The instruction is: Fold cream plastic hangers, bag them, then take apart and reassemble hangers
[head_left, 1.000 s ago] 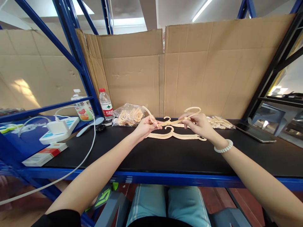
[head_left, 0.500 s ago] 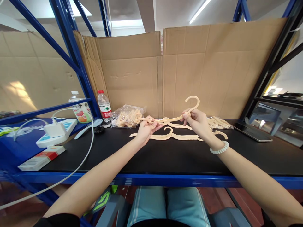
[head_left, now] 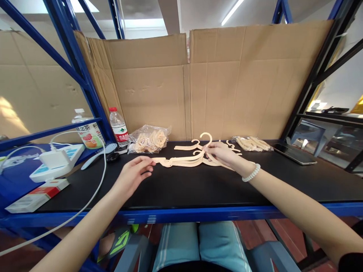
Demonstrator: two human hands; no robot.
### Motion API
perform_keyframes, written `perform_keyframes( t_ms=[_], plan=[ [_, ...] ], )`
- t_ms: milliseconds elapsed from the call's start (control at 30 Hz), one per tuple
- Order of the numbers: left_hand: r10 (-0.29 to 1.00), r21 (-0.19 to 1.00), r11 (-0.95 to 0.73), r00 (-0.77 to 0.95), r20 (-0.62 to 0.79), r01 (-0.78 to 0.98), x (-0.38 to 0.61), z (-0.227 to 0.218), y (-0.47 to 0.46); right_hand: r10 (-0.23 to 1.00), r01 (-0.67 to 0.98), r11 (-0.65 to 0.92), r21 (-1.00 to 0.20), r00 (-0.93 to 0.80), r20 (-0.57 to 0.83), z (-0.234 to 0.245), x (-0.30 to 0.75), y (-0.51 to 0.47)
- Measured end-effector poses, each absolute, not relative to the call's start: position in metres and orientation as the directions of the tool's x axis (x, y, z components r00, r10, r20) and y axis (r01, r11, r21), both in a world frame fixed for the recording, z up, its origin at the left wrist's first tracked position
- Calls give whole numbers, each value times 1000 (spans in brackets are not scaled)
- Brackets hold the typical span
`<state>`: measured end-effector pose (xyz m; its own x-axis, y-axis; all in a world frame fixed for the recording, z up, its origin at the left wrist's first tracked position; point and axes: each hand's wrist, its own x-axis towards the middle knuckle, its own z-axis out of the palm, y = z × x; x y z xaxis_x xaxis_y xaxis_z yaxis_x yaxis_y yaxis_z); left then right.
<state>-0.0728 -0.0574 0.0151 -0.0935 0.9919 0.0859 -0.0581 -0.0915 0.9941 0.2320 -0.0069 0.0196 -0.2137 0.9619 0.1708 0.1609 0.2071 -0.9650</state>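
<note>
Several cream plastic hangers [head_left: 184, 160] lie stacked on the black shelf top [head_left: 198, 185]. My right hand [head_left: 224, 155], with a white bead bracelet on the wrist, pinches the top hanger just below its hook. My left hand [head_left: 133, 175] hovers to the left of the stack, fingers loosely spread and holding nothing, its fingertips close to the hanger's left end.
A clear bag of cream parts [head_left: 149, 139] and a water bottle [head_left: 118, 127] stand at the back left, a second bag of hanger parts [head_left: 252, 143] and a tablet [head_left: 297, 154] at the back right. A power strip with charger [head_left: 55, 160] and white cable lies left. Cardboard walls the back.
The hanger held in the air by both hands has come down onto the stack. My left hand let go and drew back left; my right hand keeps its hold.
</note>
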Motion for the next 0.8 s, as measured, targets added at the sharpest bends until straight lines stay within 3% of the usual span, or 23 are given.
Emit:
perform_keyframes(
  t_ms=[67,133,200,367,533,633,700,800],
  plan=[
    [986,955,-137,-58,157,262,-91,11,-50,973,270,212,-939,-150,176,11,224,-6],
    [977,807,-189,25,211,560,-101,8,-41,980,429,198,-881,-61,190,6,219,-5],
    [967,638,-227,95,235,735,-105,6,-33,978,550,180,-816,-15,206,3,216,-4],
    [936,202,-241,173,306,949,-90,8,-32,969,647,205,-734,-27,247,-5,223,2],
    [893,-179,-184,240,380,966,-64,11,-46,922,757,337,-559,-144,361,-18,243,7],
    [807,-203,-283,347,477,937,-45,5,-53,898,767,377,-519,-166,407,-25,255,0],
    [777,-113,-433,434,456,894,-31,-3,-56,875,787,422,-450,-225,428,-28,262,-8],
    [801,54,-552,511,312,832,-12,-16,-55,857,843,470,-262,-365,363,-34,268,-21]
  ],
)
